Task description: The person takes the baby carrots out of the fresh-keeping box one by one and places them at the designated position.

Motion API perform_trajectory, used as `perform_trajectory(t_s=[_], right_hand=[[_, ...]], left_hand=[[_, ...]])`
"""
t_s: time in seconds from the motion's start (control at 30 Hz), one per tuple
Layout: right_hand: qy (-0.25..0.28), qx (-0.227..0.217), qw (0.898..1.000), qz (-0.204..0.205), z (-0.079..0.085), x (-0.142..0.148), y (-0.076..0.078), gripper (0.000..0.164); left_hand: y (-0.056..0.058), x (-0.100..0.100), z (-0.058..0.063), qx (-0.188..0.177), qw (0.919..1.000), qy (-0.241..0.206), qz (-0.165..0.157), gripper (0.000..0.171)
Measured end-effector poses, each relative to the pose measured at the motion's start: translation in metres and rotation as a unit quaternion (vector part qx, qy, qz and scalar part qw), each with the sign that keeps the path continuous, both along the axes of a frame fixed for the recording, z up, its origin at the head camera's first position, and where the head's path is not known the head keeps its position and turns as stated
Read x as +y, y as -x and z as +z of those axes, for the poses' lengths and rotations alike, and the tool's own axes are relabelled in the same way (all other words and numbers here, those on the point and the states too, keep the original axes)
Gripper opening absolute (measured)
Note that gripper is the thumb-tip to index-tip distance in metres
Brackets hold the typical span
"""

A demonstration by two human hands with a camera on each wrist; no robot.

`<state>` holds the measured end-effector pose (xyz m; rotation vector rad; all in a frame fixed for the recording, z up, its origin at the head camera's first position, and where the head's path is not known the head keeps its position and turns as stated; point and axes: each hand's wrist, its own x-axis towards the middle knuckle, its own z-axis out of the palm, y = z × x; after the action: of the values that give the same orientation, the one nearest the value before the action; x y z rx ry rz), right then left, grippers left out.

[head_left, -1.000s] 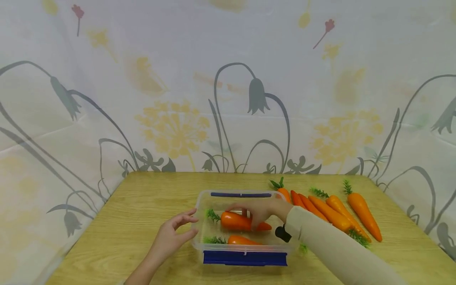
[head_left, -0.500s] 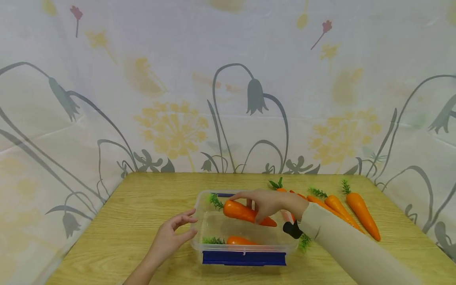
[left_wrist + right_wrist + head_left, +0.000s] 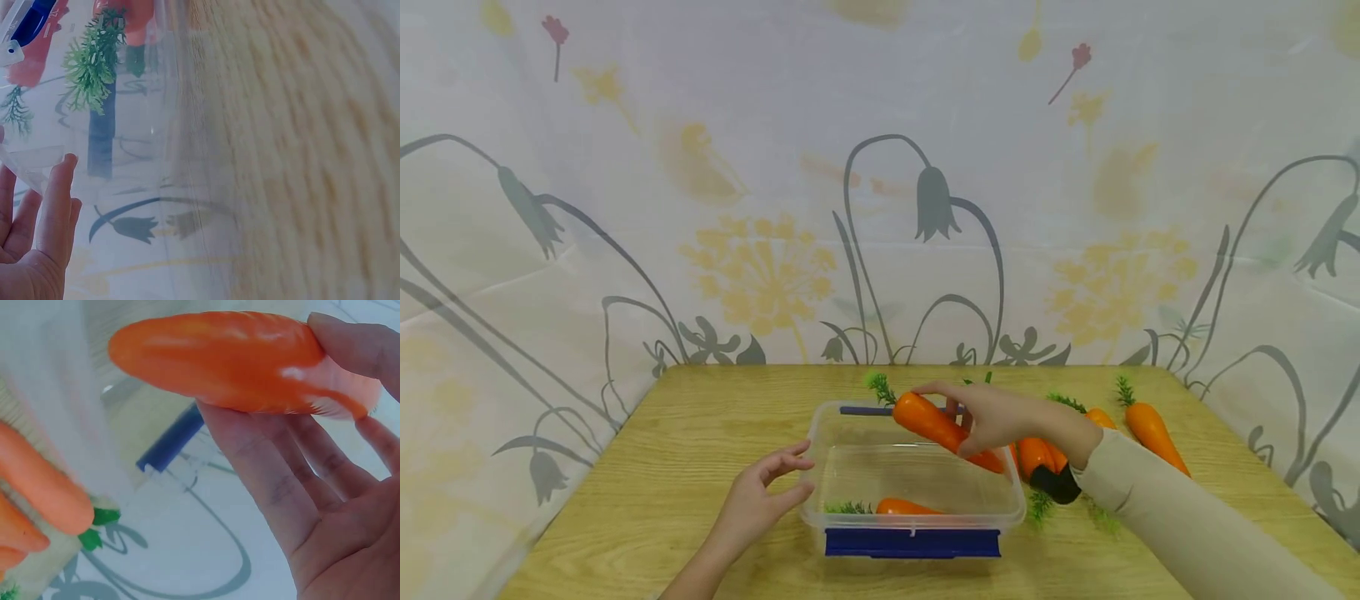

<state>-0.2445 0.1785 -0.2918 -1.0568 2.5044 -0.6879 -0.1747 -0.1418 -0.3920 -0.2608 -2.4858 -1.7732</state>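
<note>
My right hand grips an orange carrot with a green leafy top, between thumb and fingers. The carrot is tilted over the right part of a clear plastic box with blue latches. In the right wrist view, the carrot lies across the fingers, its tapered end pointing left. Another carrot lies inside the box along its near wall, its green top to the left. My left hand is at the box's left rim with fingers spread and slightly bent; in the left wrist view, its fingers are beside the clear wall.
Right of the box, several more carrots lie on the wooden table, partly hidden by my right arm; the outermost carrot is nearest the table's right edge. A flower-print cloth hangs behind the table.
My right hand has lifted the carrot from the box's floor, up and to the right, and it has tilted more. My left hand has stayed at the left rim.
</note>
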Motion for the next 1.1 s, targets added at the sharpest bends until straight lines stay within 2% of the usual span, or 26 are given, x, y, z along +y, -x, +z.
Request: perform_trajectory(t_s=[0.23, 0.47, 0.67, 0.9, 1.1], right_hand=[[0.020, 0.003, 0.999, -0.030, 0.007, 0.018, -0.010, 0.085], [0.035, 0.020, 0.999, -0.030, 0.010, 0.036, -0.017, 0.087], [0.033, 0.038, 0.998, -0.047, 0.006, 0.051, -0.025, 0.086], [0.069, 0.041, 0.995, -0.063, -0.004, 0.077, -0.030, 0.084], [0.059, 0.073, 0.988, -0.124, -0.010, 0.102, -0.038, 0.086]], left_hand=[[0.001, 0.000, -0.001, 0.004, 1.0000, 0.000, 0.002, 0.016], [0.000, 0.000, -0.001, 0.004, 1.0000, 0.002, 0.004, 0.016], [0.000, 0.000, -0.001, 0.004, 1.0000, 0.003, 0.001, 0.016], [0.001, -0.001, -0.002, 0.007, 1.0000, -0.001, 0.002, 0.017], [0.001, 0.000, -0.003, 0.007, 1.0000, -0.003, 0.003, 0.016]])
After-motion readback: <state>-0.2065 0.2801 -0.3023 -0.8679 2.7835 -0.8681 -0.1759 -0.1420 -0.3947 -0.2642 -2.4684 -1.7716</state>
